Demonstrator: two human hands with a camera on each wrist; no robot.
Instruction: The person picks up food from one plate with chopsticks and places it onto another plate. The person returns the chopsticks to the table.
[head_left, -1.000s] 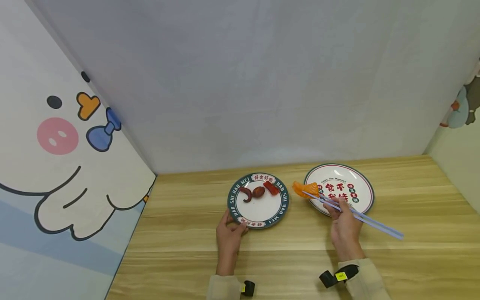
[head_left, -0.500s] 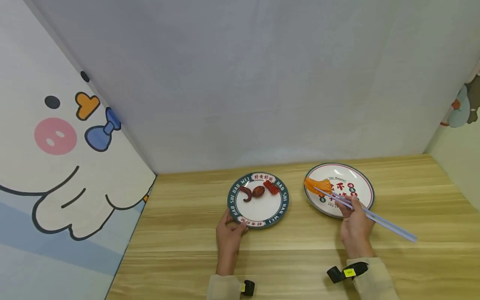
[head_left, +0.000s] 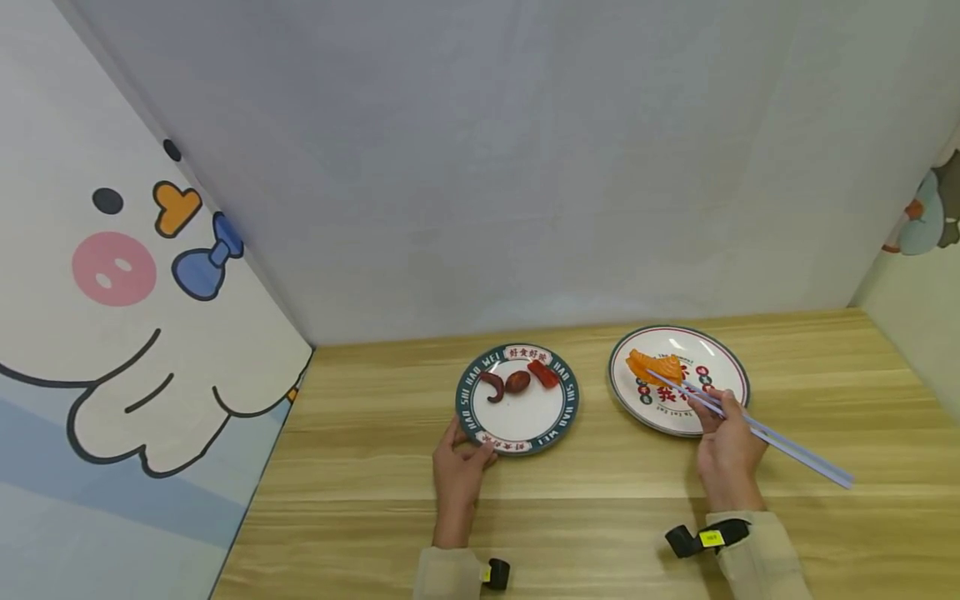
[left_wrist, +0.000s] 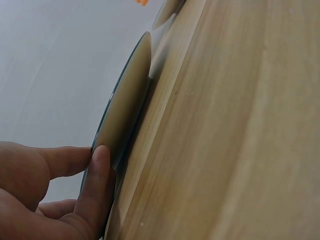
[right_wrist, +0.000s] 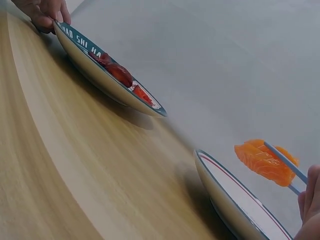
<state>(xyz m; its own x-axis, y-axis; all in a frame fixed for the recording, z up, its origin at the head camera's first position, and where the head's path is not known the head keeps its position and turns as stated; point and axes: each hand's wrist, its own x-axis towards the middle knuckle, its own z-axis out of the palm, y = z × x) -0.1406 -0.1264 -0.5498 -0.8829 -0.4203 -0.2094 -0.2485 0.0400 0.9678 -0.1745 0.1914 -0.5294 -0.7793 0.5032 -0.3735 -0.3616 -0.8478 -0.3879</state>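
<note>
My left hand [head_left: 459,471] pinches the near-left rim of a green-rimmed plate [head_left: 517,429], thumb on top and fingers beneath, as the left wrist view shows. On that plate lie a curled dark-red piece [head_left: 492,387], a brown oval piece [head_left: 517,382] and a red chunk [head_left: 543,374]. My right hand [head_left: 729,450] holds a pair of light-purple chopsticks [head_left: 798,452]. Their tips pinch an orange salmon slice [right_wrist: 267,161] with pale stripes. In the right wrist view the slice hangs above the second plate [head_left: 645,412], which is white with red lettering.
Both plates stand on a wood-grain table [head_left: 360,467]. A pale grey wall [head_left: 525,167] rises behind its far edge. At the left is a panel [head_left: 45,350] with a cartoon print, and another printed panel [head_left: 922,333] is at the right.
My right hand has moved right, carrying the salmon slice in the chopsticks from the left edge of the lettered plate to over its inside. The left hand and its plate have stayed put.
</note>
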